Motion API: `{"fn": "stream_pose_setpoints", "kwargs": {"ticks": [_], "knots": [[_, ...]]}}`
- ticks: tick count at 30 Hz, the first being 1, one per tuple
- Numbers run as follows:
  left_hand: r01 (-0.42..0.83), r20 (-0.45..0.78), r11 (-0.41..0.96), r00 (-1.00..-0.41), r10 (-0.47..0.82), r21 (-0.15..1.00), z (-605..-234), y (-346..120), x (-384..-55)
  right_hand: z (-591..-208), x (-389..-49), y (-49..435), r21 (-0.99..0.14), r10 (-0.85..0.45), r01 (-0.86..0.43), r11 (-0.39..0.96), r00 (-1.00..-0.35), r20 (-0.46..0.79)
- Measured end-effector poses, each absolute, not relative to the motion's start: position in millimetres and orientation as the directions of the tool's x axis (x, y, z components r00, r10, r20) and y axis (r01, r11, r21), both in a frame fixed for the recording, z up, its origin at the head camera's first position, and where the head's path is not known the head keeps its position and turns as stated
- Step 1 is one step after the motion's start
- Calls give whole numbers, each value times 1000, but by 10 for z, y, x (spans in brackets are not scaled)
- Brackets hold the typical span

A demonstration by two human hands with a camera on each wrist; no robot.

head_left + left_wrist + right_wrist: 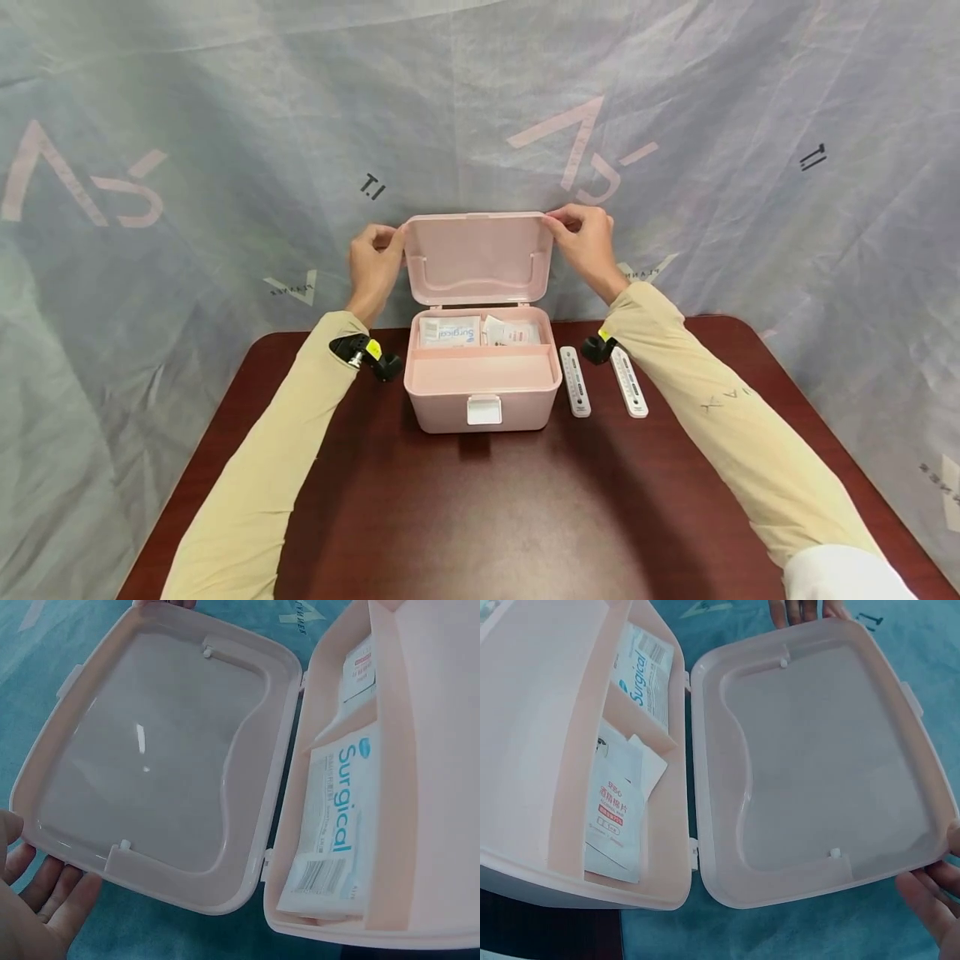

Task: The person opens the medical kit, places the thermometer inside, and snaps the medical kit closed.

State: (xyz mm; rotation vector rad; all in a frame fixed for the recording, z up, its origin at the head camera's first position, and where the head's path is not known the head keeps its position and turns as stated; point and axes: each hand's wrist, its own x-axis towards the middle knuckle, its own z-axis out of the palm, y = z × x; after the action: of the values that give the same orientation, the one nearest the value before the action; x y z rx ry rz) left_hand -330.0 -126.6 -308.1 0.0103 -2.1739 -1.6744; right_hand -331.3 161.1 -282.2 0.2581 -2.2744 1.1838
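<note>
A pink plastic case (444,414) stands on the table with its lid (480,258) raised upright at the back. My left hand (372,267) grips the lid's upper left corner between thumb and fingers. At the upper right corner, my right hand (588,242) holds the lid's edge the same way. Inside the case, a white packet marked "Surgical" (339,817) lies in the left rear compartment. White and red sachets (615,806) fill the right rear compartment. The wide front tray (483,372) is bare, and a white latch (484,409) sits on the case's front.
Two white thermometers (575,382) lie on the dark red table (480,517) to the right of the case, the farther one (630,383) under my right forearm. A grey printed curtain (457,108) hangs right behind the table and lid.
</note>
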Motion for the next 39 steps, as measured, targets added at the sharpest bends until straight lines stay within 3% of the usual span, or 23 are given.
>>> {"fn": "stream_pose_setpoints", "kwargs": {"ticks": [18, 39], "knots": [[222, 286, 311, -942, -177, 924, -3101, -1313, -3356, -2823, -3472, 1545, -649, 58, -374, 663, -838, 542], [159, 204, 366, -975, -89, 917, -3158, -1289, -3371, -2959, -3433, 1560, -720, -83, -332, 610, -930, 358]]}}
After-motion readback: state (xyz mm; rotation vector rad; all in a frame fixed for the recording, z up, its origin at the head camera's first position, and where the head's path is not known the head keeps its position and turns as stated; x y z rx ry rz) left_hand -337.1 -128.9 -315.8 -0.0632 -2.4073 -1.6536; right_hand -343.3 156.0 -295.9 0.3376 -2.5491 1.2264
